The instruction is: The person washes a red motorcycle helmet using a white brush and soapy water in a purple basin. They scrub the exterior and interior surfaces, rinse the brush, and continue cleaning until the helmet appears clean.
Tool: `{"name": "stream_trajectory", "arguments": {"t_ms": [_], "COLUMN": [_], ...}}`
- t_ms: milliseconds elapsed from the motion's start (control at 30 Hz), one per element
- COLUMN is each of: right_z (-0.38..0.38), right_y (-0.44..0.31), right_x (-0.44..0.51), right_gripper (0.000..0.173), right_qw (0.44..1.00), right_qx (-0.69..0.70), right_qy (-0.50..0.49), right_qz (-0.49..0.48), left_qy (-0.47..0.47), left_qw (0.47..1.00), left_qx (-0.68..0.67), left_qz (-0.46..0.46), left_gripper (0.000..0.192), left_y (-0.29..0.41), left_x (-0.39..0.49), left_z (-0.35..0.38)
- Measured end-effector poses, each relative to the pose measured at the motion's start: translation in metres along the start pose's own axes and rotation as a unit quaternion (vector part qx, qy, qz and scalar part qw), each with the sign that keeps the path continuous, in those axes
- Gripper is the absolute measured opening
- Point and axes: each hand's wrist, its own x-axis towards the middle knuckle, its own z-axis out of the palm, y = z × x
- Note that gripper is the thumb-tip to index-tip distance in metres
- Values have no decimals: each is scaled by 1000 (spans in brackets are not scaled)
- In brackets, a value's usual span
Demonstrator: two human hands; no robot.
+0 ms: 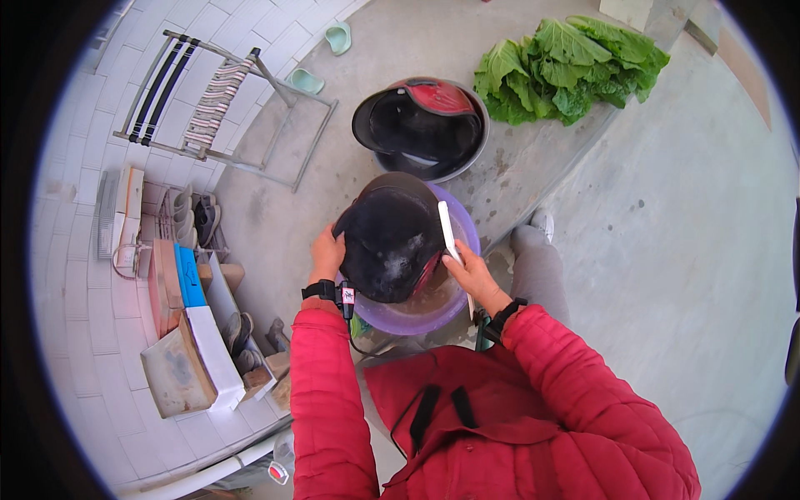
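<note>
A black-and-red curved shell, perhaps a plastic vehicle cover, is tilted over a purple basin of murky water. Suds lie on its dark surface. My left hand grips its left edge. In my right hand is a white-handled brush, held upright beside the shell's right edge; its bristles cannot be made out. Just beyond, a similar black-and-red shell rests in a metal basin.
Leafy green cabbages lie on the raised concrete at the upper right. A metal folding stool frame and green slippers are at the upper left. Boxes and a shoe rack line the tiled wall. A concrete step edge runs diagonally on the right.
</note>
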Motion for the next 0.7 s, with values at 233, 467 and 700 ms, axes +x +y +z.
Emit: {"name": "stream_trajectory", "arguments": {"t_ms": [233, 467, 700], "right_z": [0, -7, 8], "right_y": [-20, -52, -44], "right_x": [-1, -5, -30], "right_gripper": [42, 43, 37], "right_qw": [998, 998, 960], "right_qx": [31, 0, -106], "right_qy": [-44, -27, -212], "right_qz": [38, -55, -150], "left_qy": [-76, -139, -54], "left_qw": [997, 968, 975], "left_qx": [-29, -182, -201], "left_qz": [-18, -99, -76], "left_gripper": [21, 26, 26], "left_y": [-19, -32, -43], "left_x": [-8, -44, -89], "left_z": [-12, -12, 8]}}
